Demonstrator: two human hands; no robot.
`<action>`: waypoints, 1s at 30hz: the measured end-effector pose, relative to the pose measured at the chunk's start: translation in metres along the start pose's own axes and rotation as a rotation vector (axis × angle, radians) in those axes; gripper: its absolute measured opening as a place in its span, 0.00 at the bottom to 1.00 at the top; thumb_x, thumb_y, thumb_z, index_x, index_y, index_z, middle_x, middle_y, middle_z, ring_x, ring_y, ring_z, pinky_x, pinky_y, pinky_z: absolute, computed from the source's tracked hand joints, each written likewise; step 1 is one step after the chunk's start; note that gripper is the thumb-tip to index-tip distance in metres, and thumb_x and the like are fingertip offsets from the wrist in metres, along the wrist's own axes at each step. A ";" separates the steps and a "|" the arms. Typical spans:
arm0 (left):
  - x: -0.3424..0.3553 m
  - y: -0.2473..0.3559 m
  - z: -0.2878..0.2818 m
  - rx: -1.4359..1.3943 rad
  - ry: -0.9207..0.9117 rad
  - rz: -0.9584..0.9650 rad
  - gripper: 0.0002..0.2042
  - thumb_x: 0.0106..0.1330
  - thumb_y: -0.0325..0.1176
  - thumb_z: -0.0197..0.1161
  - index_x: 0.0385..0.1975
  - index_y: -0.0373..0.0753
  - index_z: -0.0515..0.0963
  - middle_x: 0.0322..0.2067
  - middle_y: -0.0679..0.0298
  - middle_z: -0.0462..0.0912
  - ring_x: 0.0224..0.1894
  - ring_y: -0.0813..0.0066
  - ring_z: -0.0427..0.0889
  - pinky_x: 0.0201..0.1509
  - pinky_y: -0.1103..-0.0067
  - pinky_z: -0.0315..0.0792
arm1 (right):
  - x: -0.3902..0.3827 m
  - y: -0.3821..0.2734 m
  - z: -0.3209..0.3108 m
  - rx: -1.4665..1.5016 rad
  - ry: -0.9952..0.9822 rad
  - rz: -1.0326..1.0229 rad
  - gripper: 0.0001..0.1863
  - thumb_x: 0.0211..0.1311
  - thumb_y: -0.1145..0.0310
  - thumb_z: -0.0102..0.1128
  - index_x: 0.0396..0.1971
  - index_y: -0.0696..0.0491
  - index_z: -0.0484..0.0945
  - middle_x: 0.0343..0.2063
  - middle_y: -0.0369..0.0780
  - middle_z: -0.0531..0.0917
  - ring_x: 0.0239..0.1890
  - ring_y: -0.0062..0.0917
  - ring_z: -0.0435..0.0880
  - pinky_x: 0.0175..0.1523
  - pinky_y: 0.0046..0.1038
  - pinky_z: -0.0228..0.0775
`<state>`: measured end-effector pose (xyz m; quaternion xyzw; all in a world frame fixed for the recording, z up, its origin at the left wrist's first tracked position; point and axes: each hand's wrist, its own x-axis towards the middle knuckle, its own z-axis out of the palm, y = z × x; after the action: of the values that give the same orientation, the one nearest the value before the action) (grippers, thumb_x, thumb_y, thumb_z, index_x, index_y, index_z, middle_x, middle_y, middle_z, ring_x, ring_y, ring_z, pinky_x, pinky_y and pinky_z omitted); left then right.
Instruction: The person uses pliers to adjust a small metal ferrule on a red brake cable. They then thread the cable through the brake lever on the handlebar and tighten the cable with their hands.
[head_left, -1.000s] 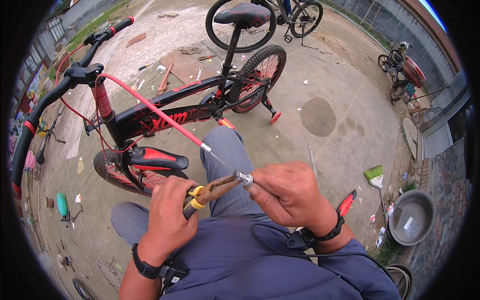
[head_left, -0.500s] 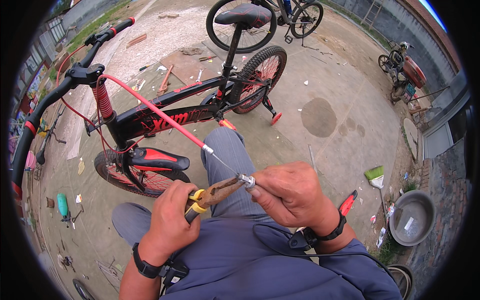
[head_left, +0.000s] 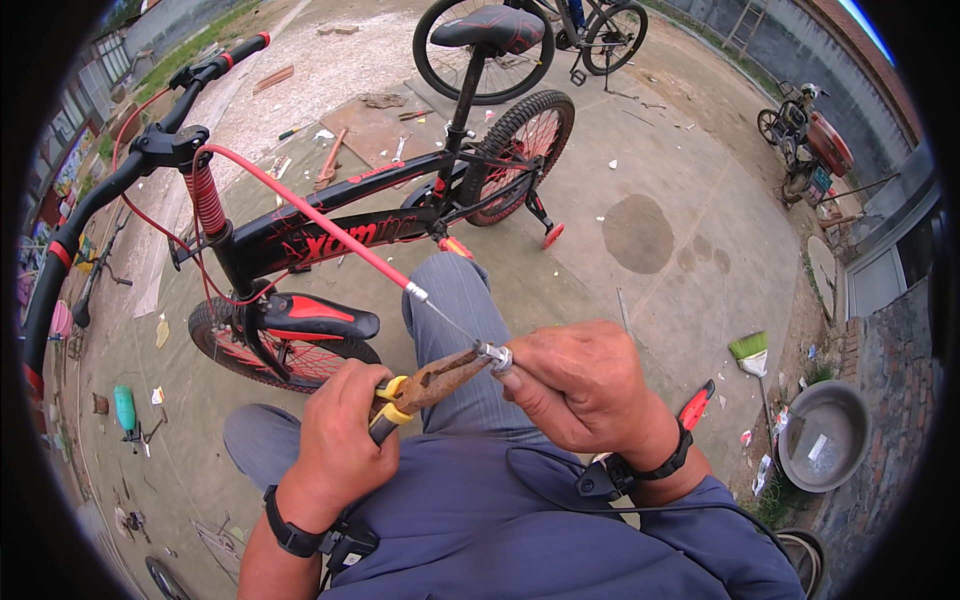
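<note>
My left hand (head_left: 340, 435) is closed on rusty pliers (head_left: 437, 382) with yellow-and-black handles. The pliers' jaws are at the end of a small silver metal fitting (head_left: 494, 356). My right hand (head_left: 580, 390) pinches that fitting between thumb and curled forefinger. A thin wire (head_left: 448, 322) runs to the fitting from the silver-tipped end of a red cable housing (head_left: 350, 250), which loops down from the bicycle's handlebar (head_left: 163, 150). Whether the jaws grip the wire or just the fitting, I cannot tell. My jeans-clad knee (head_left: 450, 300) is under the wire.
A black-and-red bicycle (head_left: 275, 240) with a training wheel (head_left: 554, 236) stands before me. Behind it are another bicycle (head_left: 613, 40) and a red tool (head_left: 330, 160). At the right are a motorbike (head_left: 805, 140), a broom (head_left: 752, 352), a metal basin (head_left: 820, 465) and red-handled cutters (head_left: 695, 405).
My left hand and the pliers have shifted very slightly right over the last second. The grips and the bicycle look unchanged.
</note>
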<state>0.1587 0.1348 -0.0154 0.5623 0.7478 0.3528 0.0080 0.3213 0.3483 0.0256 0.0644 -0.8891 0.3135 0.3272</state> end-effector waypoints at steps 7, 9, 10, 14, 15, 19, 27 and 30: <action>0.002 0.002 0.000 -0.019 0.011 0.017 0.26 0.47 0.15 0.63 0.51 0.33 0.76 0.40 0.50 0.81 0.41 0.46 0.83 0.42 0.65 0.78 | 0.005 -0.005 -0.004 -0.021 -0.065 0.019 0.04 0.68 0.76 0.64 0.40 0.58 0.84 0.20 0.37 0.83 0.20 0.30 0.84 0.25 0.28 0.72; 0.005 0.003 -0.003 0.000 0.007 0.062 0.28 0.49 0.15 0.62 0.55 0.33 0.76 0.43 0.49 0.83 0.43 0.46 0.84 0.45 0.65 0.79 | 0.004 -0.001 -0.004 0.083 -0.065 0.114 0.04 0.71 0.76 0.62 0.39 0.58 0.84 0.21 0.37 0.84 0.20 0.27 0.85 0.26 0.26 0.73; 0.005 0.002 -0.005 0.033 -0.003 0.096 0.28 0.49 0.15 0.62 0.56 0.32 0.76 0.44 0.48 0.83 0.45 0.46 0.85 0.46 0.65 0.79 | 0.003 0.001 -0.004 0.135 -0.065 0.160 0.04 0.72 0.76 0.61 0.39 0.58 0.84 0.21 0.37 0.84 0.21 0.25 0.85 0.27 0.25 0.74; -0.004 -0.004 0.000 -0.096 -0.091 -0.024 0.26 0.53 0.16 0.60 0.57 0.32 0.77 0.46 0.47 0.84 0.47 0.46 0.85 0.51 0.64 0.79 | 0.000 0.005 -0.010 0.261 -0.054 0.238 0.07 0.76 0.75 0.57 0.38 0.59 0.83 0.22 0.37 0.86 0.22 0.21 0.86 0.28 0.23 0.75; -0.006 -0.006 0.001 -0.136 -0.117 -0.083 0.25 0.55 0.17 0.59 0.56 0.32 0.77 0.45 0.50 0.85 0.46 0.51 0.85 0.51 0.66 0.79 | 0.000 0.004 -0.011 0.291 -0.059 0.260 0.08 0.76 0.75 0.57 0.38 0.60 0.83 0.22 0.37 0.86 0.22 0.21 0.86 0.29 0.23 0.75; -0.005 -0.004 -0.003 -0.414 -0.168 -0.275 0.19 0.65 0.20 0.57 0.57 0.33 0.77 0.44 0.58 0.85 0.45 0.67 0.85 0.54 0.72 0.77 | 0.001 0.000 -0.013 0.360 -0.082 0.304 0.08 0.76 0.74 0.57 0.38 0.60 0.83 0.22 0.37 0.86 0.22 0.20 0.86 0.29 0.23 0.75; 0.033 0.037 -0.006 -1.114 -0.004 -0.408 0.18 0.70 0.24 0.64 0.58 0.34 0.72 0.46 0.61 0.83 0.51 0.73 0.82 0.58 0.73 0.76 | 0.001 -0.009 -0.005 0.233 -0.130 0.163 0.05 0.72 0.74 0.61 0.38 0.58 0.85 0.22 0.37 0.86 0.22 0.25 0.86 0.29 0.27 0.74; 0.038 0.039 0.001 -1.191 -0.012 -0.423 0.19 0.70 0.27 0.68 0.57 0.35 0.71 0.46 0.60 0.83 0.50 0.72 0.82 0.58 0.73 0.76 | -0.001 -0.009 -0.003 0.212 -0.089 0.127 0.04 0.70 0.75 0.62 0.38 0.57 0.85 0.22 0.37 0.85 0.22 0.28 0.85 0.28 0.28 0.74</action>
<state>0.1775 0.1725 0.0191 0.3034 0.5182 0.6961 0.3935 0.3267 0.3423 0.0313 0.0562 -0.8668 0.4227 0.2585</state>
